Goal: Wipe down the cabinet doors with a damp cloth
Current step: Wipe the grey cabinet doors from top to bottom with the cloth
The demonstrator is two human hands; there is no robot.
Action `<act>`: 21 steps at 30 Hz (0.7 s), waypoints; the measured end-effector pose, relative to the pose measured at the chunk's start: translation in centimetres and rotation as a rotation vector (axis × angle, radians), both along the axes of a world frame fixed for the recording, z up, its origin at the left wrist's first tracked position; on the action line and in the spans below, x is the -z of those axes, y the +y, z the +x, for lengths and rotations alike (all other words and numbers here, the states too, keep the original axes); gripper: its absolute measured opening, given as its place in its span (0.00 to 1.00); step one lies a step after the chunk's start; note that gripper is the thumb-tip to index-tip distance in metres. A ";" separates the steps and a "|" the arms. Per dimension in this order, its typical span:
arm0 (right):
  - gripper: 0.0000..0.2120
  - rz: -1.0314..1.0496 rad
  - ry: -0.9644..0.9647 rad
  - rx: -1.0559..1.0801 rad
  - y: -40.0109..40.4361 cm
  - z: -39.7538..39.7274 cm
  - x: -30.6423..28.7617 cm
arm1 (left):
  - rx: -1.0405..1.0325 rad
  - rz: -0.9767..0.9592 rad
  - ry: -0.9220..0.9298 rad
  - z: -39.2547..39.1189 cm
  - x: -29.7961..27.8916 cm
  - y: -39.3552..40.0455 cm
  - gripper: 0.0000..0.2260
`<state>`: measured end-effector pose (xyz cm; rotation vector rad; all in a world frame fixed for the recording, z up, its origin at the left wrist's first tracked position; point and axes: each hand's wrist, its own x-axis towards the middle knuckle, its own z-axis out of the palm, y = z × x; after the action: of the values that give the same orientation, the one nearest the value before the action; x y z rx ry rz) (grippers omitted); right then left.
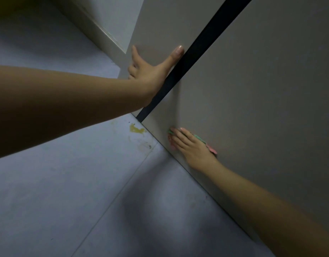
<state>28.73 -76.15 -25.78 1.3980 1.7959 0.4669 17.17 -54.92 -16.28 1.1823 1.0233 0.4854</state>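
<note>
Low on the right cabinet door [252,89], your right hand [191,145] pressed the cloth [201,139] flat with straight fingers; your left hand [150,69] lay spread open on the neighbouring door [160,25]. Long overlapping strokes would have served best.

No text, label, brand, number or sign can be read anywhere in this view (the picture is dim and slightly soft, but the surfaces shown are simply plain).
</note>
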 end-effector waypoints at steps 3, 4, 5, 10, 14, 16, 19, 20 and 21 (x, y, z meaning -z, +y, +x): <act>0.31 -0.010 0.067 0.021 -3.0 0.1 -0.6 | 0.024 -0.023 -0.024 -0.3 -0.2 0.2 0.53; 0.30 0.002 0.098 0.025 -3.2 0.1 -0.7 | 0.025 -0.027 -0.028 -0.5 -0.3 0.2 0.52; 0.30 0.018 0.118 0.019 -3.1 0.1 -0.7 | 0.025 -0.026 -0.028 -0.5 -0.4 0.1 0.52; 0.22 0.222 0.025 -0.091 0.9 0.3 3.3 | 0.023 -0.027 -0.019 -0.4 -0.1 0.1 0.52; 0.21 -0.186 -0.051 0.073 5.9 -0.3 5.7 | 0.001 -0.017 -0.017 -0.2 0.1 -0.2 0.52; 0.24 -0.186 -0.022 0.083 7.2 -0.7 5.4 | -0.005 -0.017 -0.014 -0.1 0.2 0.0 0.52; 0.23 -0.110 -0.032 0.025 5.6 -0.1 5.5 | 0.011 -0.022 -0.027 -0.1 0.4 0.1 0.52; 0.21 -0.093 0.002 0.019 4.6 0.1 5.5 | 0.015 -0.021 -0.026 0.0 0.4 0.0 0.52; 0.21 -0.069 0.052 -0.003 3.6 0.4 5.7 | 0.018 -0.023 -0.025 0.0 0.4 -0.1 0.52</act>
<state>29.15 -72.55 -31.49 1.3715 1.8386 0.3690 17.15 -55.03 -16.65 1.1614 0.9935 0.4717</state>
